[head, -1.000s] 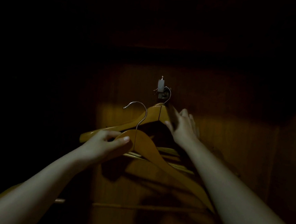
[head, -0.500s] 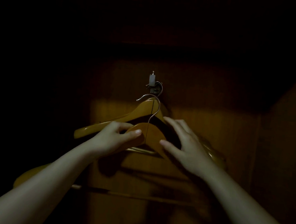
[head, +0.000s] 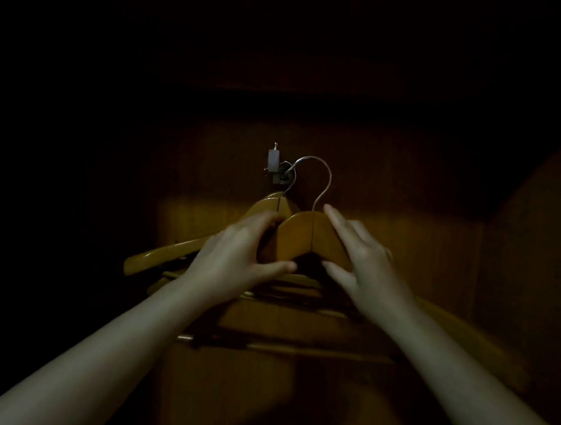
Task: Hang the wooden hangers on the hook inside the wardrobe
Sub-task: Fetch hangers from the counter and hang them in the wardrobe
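Rear hanger (head: 268,206) on wall hook (head: 278,171); front hanger (head: 297,238) upright, unhooked, just to R.

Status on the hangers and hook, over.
Gripping front hanger: left hand, right hand. Its wire loop beside wall hook, not yet on. Crowding the hook: rear hanger, already hung.
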The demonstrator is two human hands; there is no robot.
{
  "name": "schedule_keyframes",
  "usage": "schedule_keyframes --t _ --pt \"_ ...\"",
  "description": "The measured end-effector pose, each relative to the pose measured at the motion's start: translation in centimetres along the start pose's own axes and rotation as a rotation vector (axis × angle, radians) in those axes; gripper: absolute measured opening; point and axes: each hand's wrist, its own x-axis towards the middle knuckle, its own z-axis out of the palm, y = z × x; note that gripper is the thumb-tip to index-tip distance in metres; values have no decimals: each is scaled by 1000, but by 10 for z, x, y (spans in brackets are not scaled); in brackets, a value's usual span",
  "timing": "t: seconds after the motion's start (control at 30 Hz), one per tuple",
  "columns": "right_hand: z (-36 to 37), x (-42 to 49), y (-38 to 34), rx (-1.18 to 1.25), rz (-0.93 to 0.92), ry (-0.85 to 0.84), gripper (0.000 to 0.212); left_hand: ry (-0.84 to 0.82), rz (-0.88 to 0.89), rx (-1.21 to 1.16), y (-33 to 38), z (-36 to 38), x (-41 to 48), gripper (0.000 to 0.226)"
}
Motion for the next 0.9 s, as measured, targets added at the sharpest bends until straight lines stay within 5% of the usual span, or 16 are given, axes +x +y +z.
schedule_keyframes --t 0.07,0.2,0.6,0.77,0.9 --pt "-2 6 5 22 42 10 79 80 95 290 -6 1 2 69" --pt "-2 29 7 55 130 22 77 147 96 405 -16 3 21 59" --pt "34 78 -14 7 233 -142 76 -12 -109 237 -58 3 38 56" --pt "50 68 -17 -104 212 -160 39 -21 -171 161 -74 22 27 59" --pt "54 67 -16 -241 202 -165 32 46 -193 178 -82 33 26 62"
